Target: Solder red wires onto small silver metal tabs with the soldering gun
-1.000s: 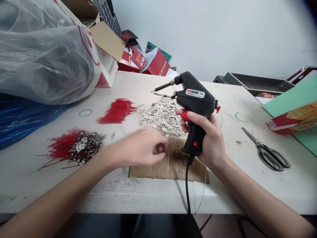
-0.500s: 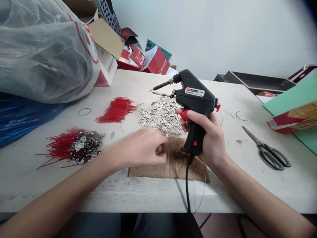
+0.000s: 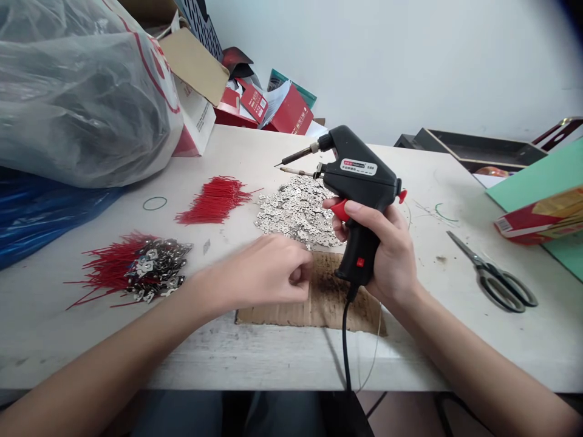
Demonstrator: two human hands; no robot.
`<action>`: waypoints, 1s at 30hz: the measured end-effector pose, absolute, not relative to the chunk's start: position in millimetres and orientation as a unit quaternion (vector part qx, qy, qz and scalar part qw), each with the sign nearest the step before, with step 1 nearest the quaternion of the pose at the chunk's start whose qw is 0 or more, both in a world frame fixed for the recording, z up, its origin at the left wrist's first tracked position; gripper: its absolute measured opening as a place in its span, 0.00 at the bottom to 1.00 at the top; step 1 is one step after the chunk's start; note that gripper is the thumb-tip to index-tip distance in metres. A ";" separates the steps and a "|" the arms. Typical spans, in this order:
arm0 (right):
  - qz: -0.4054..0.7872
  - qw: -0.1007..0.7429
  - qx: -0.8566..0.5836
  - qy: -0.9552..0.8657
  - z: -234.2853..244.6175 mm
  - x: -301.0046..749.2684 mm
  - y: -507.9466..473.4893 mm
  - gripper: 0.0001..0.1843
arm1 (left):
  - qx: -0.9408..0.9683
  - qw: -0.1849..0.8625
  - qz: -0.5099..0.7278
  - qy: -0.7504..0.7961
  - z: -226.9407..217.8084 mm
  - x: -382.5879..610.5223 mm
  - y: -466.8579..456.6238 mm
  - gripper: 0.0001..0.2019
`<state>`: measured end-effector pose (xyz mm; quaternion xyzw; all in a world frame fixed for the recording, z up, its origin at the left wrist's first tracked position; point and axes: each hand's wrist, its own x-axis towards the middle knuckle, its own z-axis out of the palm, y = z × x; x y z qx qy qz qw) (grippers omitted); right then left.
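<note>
My right hand (image 3: 389, 249) is wrapped round the grip of a black soldering gun (image 3: 362, 173), with a finger and the thumb at its red trigger. The gun's tip points left, above a heap of small silver metal tabs (image 3: 296, 209). Over the left part of a scorched piece of cardboard (image 3: 273, 317), my left hand (image 3: 277, 270) is closed, its fingers curled; whatever they may hold is hidden. A bundle of red wires (image 3: 214, 200) lies beyond that hand. Farther left is a pile of red wires with metal tabs on their ends (image 3: 141, 267).
Scissors (image 3: 498, 282) lie at the right, near a red and yellow box (image 3: 542, 215) on a green board (image 3: 546, 167). The gun's black cord (image 3: 346, 346) hangs over the table's front edge. A large plastic bag (image 3: 86, 109) and red boxes (image 3: 291, 109) stand at the back left.
</note>
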<state>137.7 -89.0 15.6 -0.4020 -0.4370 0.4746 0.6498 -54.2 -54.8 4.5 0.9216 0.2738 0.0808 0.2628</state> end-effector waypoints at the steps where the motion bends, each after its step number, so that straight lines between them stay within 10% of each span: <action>1: 0.474 0.649 -0.405 -0.435 15.6 137.5 -89.2 0.07 | 0.921 0.266 0.080 0.273 4.2 -53.8 -54.6 0.06; 30: 0.490 0.687 -0.397 -0.361 12.3 148.7 -72.8 0.14 | 0.910 0.075 0.167 0.372 -9.9 -50.8 -27.1 0.08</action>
